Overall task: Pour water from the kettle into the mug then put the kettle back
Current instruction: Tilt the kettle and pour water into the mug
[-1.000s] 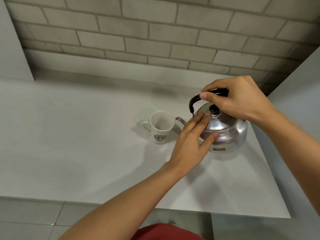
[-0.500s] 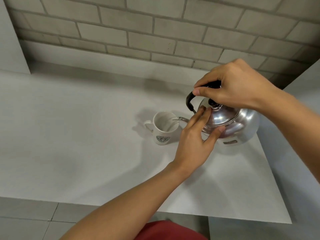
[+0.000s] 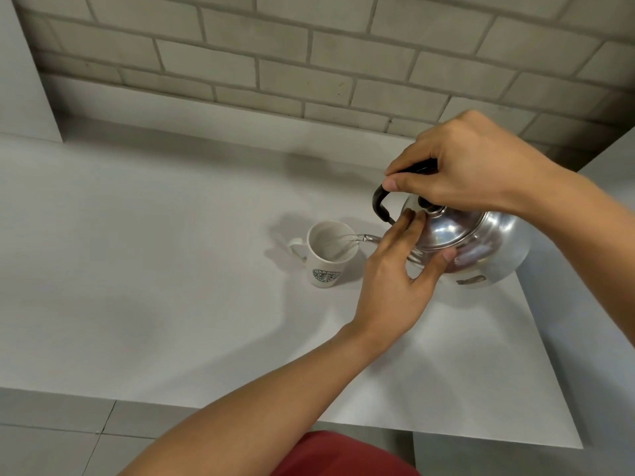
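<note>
A shiny steel kettle point(image 3: 481, 245) with a black handle hangs tilted to the left above the white table. My right hand point(image 3: 470, 166) is closed around its handle. My left hand point(image 3: 398, 280) lies flat against the lid, fingers spread, thumb under the lid's rim. The spout reaches over the rim of a white mug point(image 3: 326, 259) with a green logo, its handle pointing left. A thin stream of water runs from the spout into the mug.
The white table point(image 3: 154, 269) ends at a front edge near me and a right edge just past the kettle. A grey brick wall point(image 3: 309, 56) rises behind. Grey floor tiles point(image 3: 51, 434) show below the front edge.
The kettle has been lifted off the table and tipped toward the mug, its base now raised on the right. Water now flows from the spout into the mug.
</note>
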A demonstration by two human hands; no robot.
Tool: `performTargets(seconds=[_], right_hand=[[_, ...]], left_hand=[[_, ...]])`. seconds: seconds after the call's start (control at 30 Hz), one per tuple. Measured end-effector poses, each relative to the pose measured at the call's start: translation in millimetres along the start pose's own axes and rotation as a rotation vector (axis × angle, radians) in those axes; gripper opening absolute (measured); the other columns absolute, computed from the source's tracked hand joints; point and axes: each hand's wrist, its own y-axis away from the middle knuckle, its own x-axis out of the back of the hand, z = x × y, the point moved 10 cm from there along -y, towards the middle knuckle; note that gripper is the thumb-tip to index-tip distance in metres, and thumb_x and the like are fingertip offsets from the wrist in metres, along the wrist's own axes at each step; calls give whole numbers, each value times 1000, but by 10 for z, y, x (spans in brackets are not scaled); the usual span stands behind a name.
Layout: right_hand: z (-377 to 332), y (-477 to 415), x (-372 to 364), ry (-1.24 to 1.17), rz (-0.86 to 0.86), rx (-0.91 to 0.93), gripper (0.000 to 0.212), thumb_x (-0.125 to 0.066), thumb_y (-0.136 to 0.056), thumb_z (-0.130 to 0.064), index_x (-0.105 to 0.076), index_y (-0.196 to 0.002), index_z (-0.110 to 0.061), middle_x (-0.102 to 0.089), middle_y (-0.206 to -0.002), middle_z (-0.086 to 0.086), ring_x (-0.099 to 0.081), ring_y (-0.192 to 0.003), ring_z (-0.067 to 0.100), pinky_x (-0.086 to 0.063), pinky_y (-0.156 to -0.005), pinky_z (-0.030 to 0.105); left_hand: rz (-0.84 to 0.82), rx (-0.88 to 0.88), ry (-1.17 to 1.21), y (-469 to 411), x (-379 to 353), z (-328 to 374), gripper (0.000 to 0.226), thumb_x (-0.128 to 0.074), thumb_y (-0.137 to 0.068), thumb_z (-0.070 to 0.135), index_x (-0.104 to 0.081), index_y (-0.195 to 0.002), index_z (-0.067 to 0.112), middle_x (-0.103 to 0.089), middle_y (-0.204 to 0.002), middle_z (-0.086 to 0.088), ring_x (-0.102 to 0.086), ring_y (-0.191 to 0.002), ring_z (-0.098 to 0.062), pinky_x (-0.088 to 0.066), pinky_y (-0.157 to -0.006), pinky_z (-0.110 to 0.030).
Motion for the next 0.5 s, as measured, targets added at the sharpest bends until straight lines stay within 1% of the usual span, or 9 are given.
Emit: performTargets(seconds=[0.07,0.13,0.3,0.43,0.5], right_hand=[[-20,-12,3,8,-14,5,28,-63,-91,-54,-82,-104,-38,-82,-89,-7,-72,-88,22,-59,-75,47],[-39,-22,8,15,-23,16,30,-62,-91,-55,-82,-105,-38,-82,-90,-5,-72,-89,23,-59,-75,48],[-53,-31,42,20,-31,8,29,-63,-89,-57,-81,-104,-41,-82,-91,-5,-71,-92,23,-60,-77,47],[-80,-28,59,32,-35,17,32,-61,-89,-58,-81,-105,-40,-81,-91,-6,-72,-91,23,-60,-76,47],[-88,-27,57,46,-38,23,29,-62,-91,-57,-81,-105,-40,-81,-92,-7,-72,-91,23,-60,-75,48]], left_hand=[[-3,18,34,0,-17,-9,59,-72,-97,41,-53,-150,24,-50,-158,1,-42,-148,-5,-42,-117,-32],[6,32,63,0,-25,-13,60,-72,-97,40,-52,-150,23,-50,-158,1,-41,-148,-6,-44,-116,-38],[26,44,113,-1,-34,4,60,-74,-96,36,-53,-150,22,-51,-157,1,-42,-148,-7,-47,-113,-43],[23,38,147,10,-41,27,60,-75,-96,33,-53,-151,20,-52,-156,0,-43,-148,-9,-47,-113,-45],[20,42,159,16,-42,32,60,-75,-96,32,-53,-150,19,-52,-155,0,-44,-147,-9,-48,-112,-45]])
